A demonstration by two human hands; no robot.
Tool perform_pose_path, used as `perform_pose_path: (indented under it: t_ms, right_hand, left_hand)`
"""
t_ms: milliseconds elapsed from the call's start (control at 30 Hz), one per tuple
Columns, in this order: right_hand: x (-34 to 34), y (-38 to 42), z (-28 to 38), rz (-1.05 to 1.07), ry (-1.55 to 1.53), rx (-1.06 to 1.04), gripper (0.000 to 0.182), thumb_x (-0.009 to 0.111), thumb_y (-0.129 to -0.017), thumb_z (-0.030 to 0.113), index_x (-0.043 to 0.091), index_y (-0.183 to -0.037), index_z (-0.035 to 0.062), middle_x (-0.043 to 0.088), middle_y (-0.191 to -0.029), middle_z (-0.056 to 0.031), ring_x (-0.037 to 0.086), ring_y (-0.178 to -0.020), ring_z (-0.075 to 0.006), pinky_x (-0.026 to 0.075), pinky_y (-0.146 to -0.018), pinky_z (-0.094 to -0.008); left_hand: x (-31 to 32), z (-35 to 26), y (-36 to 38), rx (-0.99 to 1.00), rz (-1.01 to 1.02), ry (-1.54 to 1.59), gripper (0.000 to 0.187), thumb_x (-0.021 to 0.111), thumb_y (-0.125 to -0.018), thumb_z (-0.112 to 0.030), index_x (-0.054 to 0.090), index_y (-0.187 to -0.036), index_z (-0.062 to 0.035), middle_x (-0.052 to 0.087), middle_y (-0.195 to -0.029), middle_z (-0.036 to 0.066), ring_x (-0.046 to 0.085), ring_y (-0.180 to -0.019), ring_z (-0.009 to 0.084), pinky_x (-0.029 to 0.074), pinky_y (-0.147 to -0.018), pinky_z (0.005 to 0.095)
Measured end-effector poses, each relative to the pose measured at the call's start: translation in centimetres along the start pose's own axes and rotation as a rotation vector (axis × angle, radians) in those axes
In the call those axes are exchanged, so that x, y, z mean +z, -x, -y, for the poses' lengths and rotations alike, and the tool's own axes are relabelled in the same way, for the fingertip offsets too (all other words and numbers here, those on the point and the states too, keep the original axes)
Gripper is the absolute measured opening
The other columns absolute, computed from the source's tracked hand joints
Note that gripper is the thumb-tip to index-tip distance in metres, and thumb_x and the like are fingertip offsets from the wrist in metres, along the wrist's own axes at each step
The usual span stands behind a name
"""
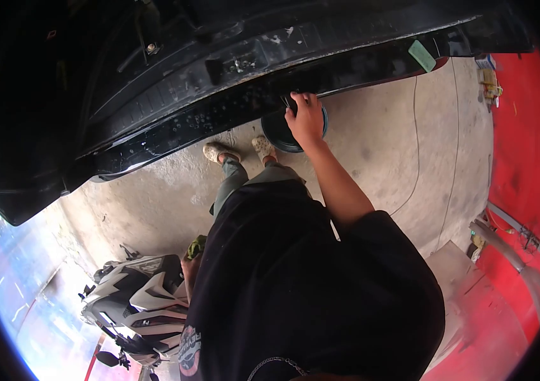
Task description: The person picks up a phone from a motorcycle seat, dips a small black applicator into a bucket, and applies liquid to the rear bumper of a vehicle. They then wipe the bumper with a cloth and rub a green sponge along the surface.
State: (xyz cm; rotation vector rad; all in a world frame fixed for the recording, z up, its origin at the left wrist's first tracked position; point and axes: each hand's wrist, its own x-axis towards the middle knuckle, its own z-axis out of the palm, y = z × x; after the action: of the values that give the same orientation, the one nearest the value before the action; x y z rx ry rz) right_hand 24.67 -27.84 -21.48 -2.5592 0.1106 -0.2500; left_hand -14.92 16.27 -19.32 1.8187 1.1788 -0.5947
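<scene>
My right hand (306,120) is at the lower edge of a glossy black car body panel (219,117), above a dark bucket (326,120). Its fingers are curled around something dark and thin that I cannot make out against the black panel. Water drops or spots dot the panel to the left of this hand. Down by my left side, partly hidden behind my black shirt, my left hand (189,265) is closed on a crumpled green cloth (195,247). Farther right along the panel edge lies a flat pale green pad (421,56).
A white and black motorcycle (149,298) stands behind me at the lower left. Thin cables (417,146) run over the concrete floor (371,146). Red sheeting (521,140) lines the right side, with small items at its foot and grey pipes (514,254) lower down.
</scene>
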Motion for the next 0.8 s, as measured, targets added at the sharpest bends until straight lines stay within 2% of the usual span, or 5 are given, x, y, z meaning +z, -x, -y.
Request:
perform_pose_path:
  t_ms: [267,367,433,667,800]
  right_hand:
    - [1.0,-3.1,-0.8,-0.093,0.025,-0.039,0.046,0.079,-0.078,0.011,0.063,-0.121,0.0092,0.06,-0.114,-0.0135,0.057,-0.109,-0.0352,0.048,-0.096,-0.0462]
    - [1.4,-0.9,-2.4,-0.045,0.028,-0.056,0.047,0.079,-0.078,0.016,0.064,-0.123,0.0167,0.057,-0.121,-0.0111,0.059,-0.106,-0.0366,0.054,-0.084,-0.0471]
    - [0.6,-0.2,-2.2,-0.035,0.023,-0.029,0.047,0.079,-0.078,0.016,0.064,-0.123,0.0164,0.057,-0.121,-0.0114,0.059,-0.106,-0.0368,0.054,-0.085,-0.0472]
    - [0.8,-3.6,-2.3,-0.078,0.052,-0.072,0.044,0.078,-0.08,0.016,0.065,-0.122,0.0152,0.061,-0.12,-0.012,0.059,-0.107,-0.0363,0.053,-0.088,-0.0465]
    - [-0.3,-1.3,-2.2,-0.037,0.05,-0.021,0.043,0.078,-0.08,0.014,0.066,-0.122,0.0138,0.063,-0.12,-0.0116,0.059,-0.11,-0.0364,0.051,-0.093,-0.0465]
  left_hand:
    - [-0.3,1.0,-0.7,0.063,0.033,-0.11,0.042,0.075,-0.085,-0.018,0.071,-0.121,0.0018,0.077,-0.107,0.013,0.072,-0.097,0.0181,0.054,-0.088,0.0327]
    - [-0.4,-1.7,0.5,0.001,0.02,-0.039,0.043,0.075,-0.085,-0.019,0.07,-0.122,0.0011,0.077,-0.107,0.013,0.072,-0.097,0.0182,0.054,-0.088,0.033]
    - [-0.4,-2.4,0.9,-0.036,0.009,0.012,0.044,0.076,-0.085,-0.019,0.07,-0.123,0.0008,0.077,-0.108,0.014,0.072,-0.097,0.0184,0.054,-0.088,0.0333]
    - [-0.9,3.6,-2.6,0.054,0.031,-0.1,0.045,0.076,-0.084,-0.02,0.069,-0.123,0.0017,0.077,-0.107,0.014,0.072,-0.097,0.0181,0.055,-0.087,0.0337]
    - [-1.2,0.7,-1.0,0.017,0.005,-0.011,0.044,0.075,-0.084,-0.021,0.07,-0.122,0.0005,0.077,-0.105,0.014,0.071,-0.096,0.0179,0.055,-0.087,0.0341]
